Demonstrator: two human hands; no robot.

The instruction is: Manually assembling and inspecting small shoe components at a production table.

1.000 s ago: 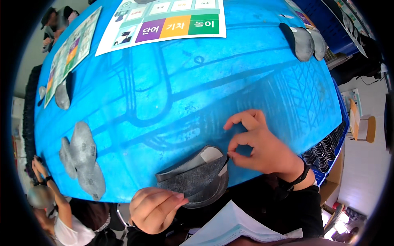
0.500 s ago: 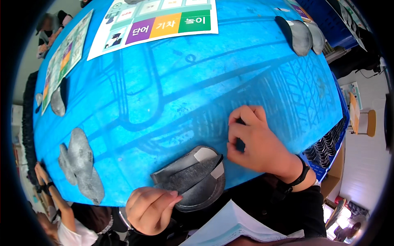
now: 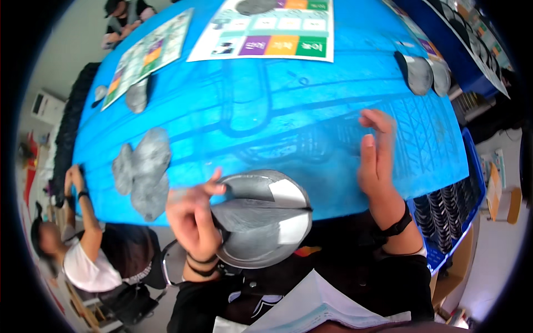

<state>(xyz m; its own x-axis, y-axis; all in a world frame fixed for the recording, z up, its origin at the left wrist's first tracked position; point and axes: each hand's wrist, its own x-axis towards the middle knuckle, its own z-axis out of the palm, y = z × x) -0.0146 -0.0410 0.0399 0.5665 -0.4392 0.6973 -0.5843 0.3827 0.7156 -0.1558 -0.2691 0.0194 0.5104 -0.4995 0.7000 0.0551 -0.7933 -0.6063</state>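
Both hands have shifted: left hand (image 3: 191,213) now pinches the grey sole pieces (image 3: 261,219), raised at the blue bench (image 3: 266,111) near edge; right hand (image 3: 376,152) has lifted, fingers spread.

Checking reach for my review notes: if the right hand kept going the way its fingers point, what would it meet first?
The right hand points up the picture across the blue table. The line looks free of objects; the grey pieces lie off to its right, though depth is hard to judge.
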